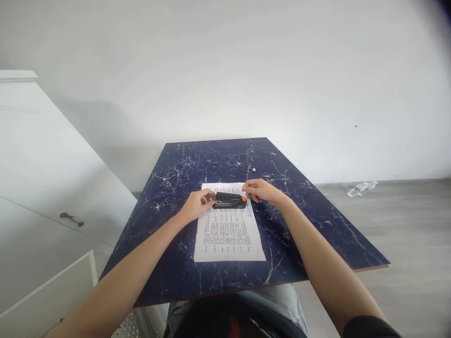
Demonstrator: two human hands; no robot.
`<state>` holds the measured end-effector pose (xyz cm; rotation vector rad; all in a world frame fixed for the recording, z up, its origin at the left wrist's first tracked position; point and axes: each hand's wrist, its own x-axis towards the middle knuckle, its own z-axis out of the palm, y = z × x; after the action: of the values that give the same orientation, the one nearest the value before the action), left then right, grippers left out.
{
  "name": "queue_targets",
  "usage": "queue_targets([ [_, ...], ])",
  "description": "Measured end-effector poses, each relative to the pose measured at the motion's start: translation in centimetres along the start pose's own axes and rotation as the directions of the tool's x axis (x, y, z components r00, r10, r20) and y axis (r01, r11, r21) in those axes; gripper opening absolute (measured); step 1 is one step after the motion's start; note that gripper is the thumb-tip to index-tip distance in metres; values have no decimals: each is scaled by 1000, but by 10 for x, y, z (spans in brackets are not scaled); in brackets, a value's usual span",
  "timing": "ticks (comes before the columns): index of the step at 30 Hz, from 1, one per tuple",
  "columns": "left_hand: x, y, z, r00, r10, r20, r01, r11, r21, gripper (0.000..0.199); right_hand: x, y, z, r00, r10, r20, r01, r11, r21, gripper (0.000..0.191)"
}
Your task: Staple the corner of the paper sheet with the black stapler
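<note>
One blue marbled table [197, 162], printed sheet [229, 234] on it. Left hand [197, 204] and right hand [262, 190] half-curled; can't tell if either pinches anything. Black stapler [229, 200] between them on sheet's upper half, left end at left hand. Small white block [253, 170] farther back.

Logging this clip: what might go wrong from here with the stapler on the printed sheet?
The stapler lies on the printed sheet, so dragging it might shift or crease the paper. The left hand has its fingers at one end of the stapler, so pressing down might pinch them. The small object beyond the right hand might get knocked.
</note>
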<state>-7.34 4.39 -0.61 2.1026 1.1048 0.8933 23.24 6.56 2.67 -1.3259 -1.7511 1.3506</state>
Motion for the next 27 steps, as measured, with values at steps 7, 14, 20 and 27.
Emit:
queue_targets([
  [7, 0, -2, 0, 1000, 10, -12, -10, 1000, 13, 17, -14, -16, -4, 968, 148, 203, -160, 986, 43, 38],
  [14, 0, -3, 0, 1000, 13, 1, -13, 1000, 21, 16, -13, -15, -1, 944, 175, 280, -200, 977, 66, 47],
  [20, 0, -5, 1, 1000, 19, 5, -19, 1000, 23, 16, -13, -15, 0, 943, 206, 263, -231, 971, 66, 46],
  [27, -1, -7, 1, 1000, 3, 18, -3, 1000, 31, 16, -11, -12, -2, 944, 179, 276, -207, 976, 75, 44],
])
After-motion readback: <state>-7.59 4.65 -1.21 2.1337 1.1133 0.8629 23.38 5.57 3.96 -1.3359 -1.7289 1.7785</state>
